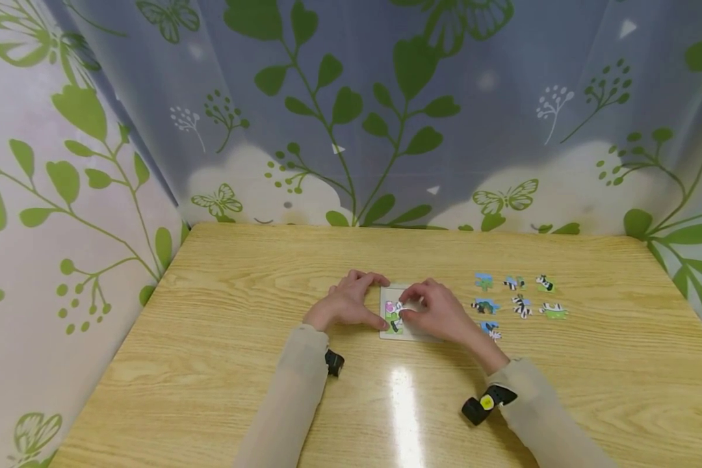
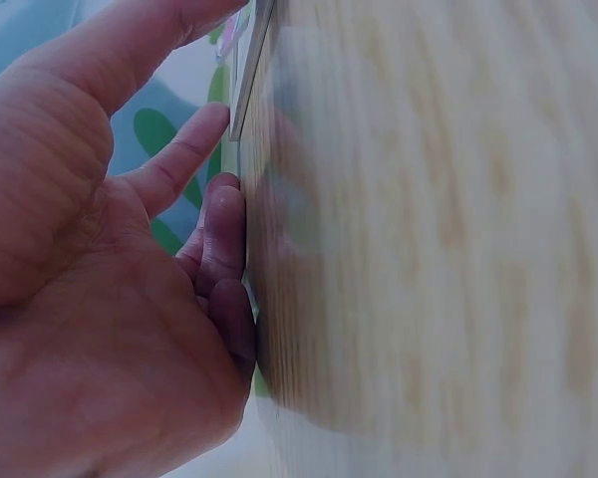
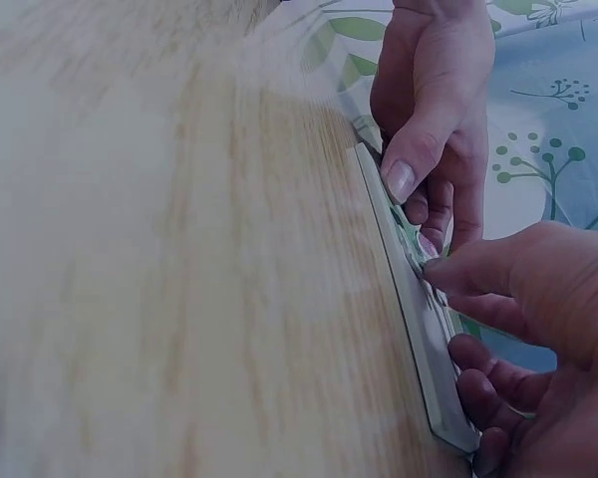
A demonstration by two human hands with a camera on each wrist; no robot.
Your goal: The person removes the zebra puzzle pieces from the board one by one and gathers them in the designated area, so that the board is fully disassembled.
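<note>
A small pale puzzle board (image 1: 415, 334) lies on the table, with a pink, green and white printed part (image 1: 390, 307) at its left side. My left hand (image 1: 348, 300) rests at the board's left side, thumb on the lower left corner and index finger at the upper left. Its other fingers touch the tabletop in the left wrist view. Over the left middle of the board, my right hand (image 1: 440, 313) pinches a small puzzle piece (image 1: 400, 313) between thumb and index finger, mostly covered by the fingertips. In the right wrist view, the right hand's lower fingers rest along the board (image 3: 434, 373).
Several loose puzzle pieces (image 1: 522, 307) lie spread to the right of the board, blue, green and black-and-white. A wooden table (image 1: 222, 390) holds everything. Behind it hangs a leaf-patterned curtain (image 1: 351, 130). Black wrist cameras (image 1: 476, 411) sit on both cuffs.
</note>
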